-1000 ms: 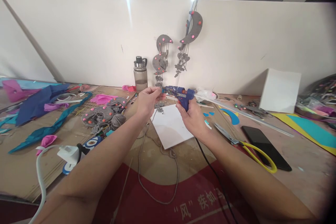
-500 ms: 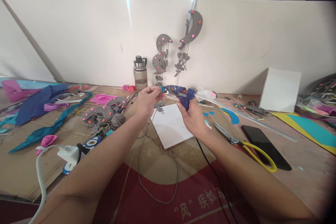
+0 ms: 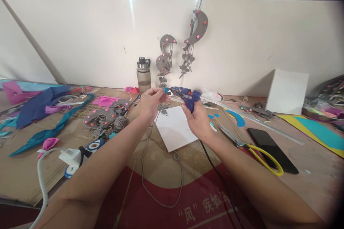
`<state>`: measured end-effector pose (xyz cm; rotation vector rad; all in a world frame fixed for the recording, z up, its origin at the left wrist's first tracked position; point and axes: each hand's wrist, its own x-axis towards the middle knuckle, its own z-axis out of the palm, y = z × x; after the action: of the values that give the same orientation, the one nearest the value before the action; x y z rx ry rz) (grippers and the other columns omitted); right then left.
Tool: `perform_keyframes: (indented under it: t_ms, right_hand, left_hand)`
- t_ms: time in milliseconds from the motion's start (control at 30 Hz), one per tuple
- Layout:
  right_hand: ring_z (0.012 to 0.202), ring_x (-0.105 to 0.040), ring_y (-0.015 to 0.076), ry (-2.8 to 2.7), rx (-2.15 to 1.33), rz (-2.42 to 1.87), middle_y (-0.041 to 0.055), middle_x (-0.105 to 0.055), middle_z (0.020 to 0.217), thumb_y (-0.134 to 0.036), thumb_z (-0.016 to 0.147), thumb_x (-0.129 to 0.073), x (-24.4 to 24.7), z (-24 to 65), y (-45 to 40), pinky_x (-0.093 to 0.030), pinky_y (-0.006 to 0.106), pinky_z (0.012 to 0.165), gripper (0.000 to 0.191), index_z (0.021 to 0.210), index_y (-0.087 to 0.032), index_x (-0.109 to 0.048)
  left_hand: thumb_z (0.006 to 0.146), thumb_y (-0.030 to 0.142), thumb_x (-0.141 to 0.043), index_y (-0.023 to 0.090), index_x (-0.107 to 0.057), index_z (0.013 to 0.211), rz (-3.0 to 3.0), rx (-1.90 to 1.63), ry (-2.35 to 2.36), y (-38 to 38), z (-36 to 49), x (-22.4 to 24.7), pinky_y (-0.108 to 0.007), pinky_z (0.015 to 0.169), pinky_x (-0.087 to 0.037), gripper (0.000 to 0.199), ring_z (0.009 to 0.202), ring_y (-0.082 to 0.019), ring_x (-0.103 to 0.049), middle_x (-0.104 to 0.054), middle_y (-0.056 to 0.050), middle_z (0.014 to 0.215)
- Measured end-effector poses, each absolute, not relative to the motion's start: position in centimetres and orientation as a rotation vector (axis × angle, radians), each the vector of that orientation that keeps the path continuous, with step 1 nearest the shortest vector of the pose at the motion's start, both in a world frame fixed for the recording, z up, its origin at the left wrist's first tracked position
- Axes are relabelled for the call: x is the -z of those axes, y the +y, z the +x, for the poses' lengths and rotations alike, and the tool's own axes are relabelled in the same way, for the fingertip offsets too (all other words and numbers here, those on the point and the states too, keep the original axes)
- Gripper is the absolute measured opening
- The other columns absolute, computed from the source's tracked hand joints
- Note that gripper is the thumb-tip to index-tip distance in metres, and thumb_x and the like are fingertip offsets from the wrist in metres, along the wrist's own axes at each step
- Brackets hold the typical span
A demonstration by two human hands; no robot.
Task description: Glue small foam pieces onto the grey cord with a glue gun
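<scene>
Between the fingertips of my left hand (image 3: 150,103) is a small blue piece (image 3: 166,90), with grey cord hanging below it. My right hand (image 3: 199,121) is wrapped round the handle of a blue glue gun (image 3: 188,96), whose nozzle points left and is at or very near the blue piece. Beneath both hands lies a white board (image 3: 176,130), with a small grey cord piece (image 3: 163,111) at its upper left. Grey cord (image 3: 182,175) loops over the cardboard in front of me.
Scissors (image 3: 254,147) and a black phone (image 3: 271,150) lie to the right. A bottle (image 3: 143,77) stands by the wall. At left are grey moon shapes (image 3: 107,116), a white plug (image 3: 71,157) and cloth strips (image 3: 53,128). Moon ornaments (image 3: 200,27) hang behind. The gun's black cable (image 3: 215,168) runs toward me.
Both hands keep their holds. The blue piece and my left fingertips have shifted very slightly, and the glue gun has moved a little to the right.
</scene>
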<state>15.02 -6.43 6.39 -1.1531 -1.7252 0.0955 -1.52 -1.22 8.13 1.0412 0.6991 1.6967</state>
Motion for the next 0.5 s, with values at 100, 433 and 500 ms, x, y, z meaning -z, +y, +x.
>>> perform_keyframes:
  t_ms: [100,433,500]
  right_hand:
    - [0.095,-0.059,0.0275,-1.716,-0.101,-1.135,0.0136,-0.063,0.111,-0.036,0.091,-0.047,-6.26,15.09,-6.28,-0.046,0.045,0.085,0.041,0.127,-0.019,-0.045]
    - [0.094,-0.059,0.0279,-1.707,-0.120,-1.123,0.0129,-0.064,0.106,-0.035,0.090,-0.047,-6.22,15.23,-6.26,-0.047,0.048,0.085,0.036,0.122,-0.020,-0.046]
    - [0.091,-0.060,0.0265,-1.695,-0.127,-1.124,0.0118,-0.064,0.103,-0.036,0.089,-0.047,-6.12,15.30,-6.12,-0.048,0.047,0.084,0.032,0.116,-0.020,-0.047]
  left_hand:
    - [0.061,0.026,-0.078,0.013,-0.064,0.071,1.037,-1.692,0.692,-1.26,-1.53,-8.18,-0.029,0.065,-0.053,0.022,0.059,-0.012,-0.062,-0.064,-0.002,0.066]
    - [0.064,0.026,-0.077,0.013,-0.063,0.073,1.023,-1.696,0.680,-1.32,-1.57,-8.25,-0.029,0.064,-0.052,0.020,0.059,-0.013,-0.063,-0.063,-0.002,0.066]
    - [0.064,0.025,-0.076,0.013,-0.063,0.072,1.007,-1.685,0.678,-1.30,-1.63,-8.26,-0.029,0.063,-0.051,0.020,0.059,-0.013,-0.063,-0.064,-0.003,0.067]
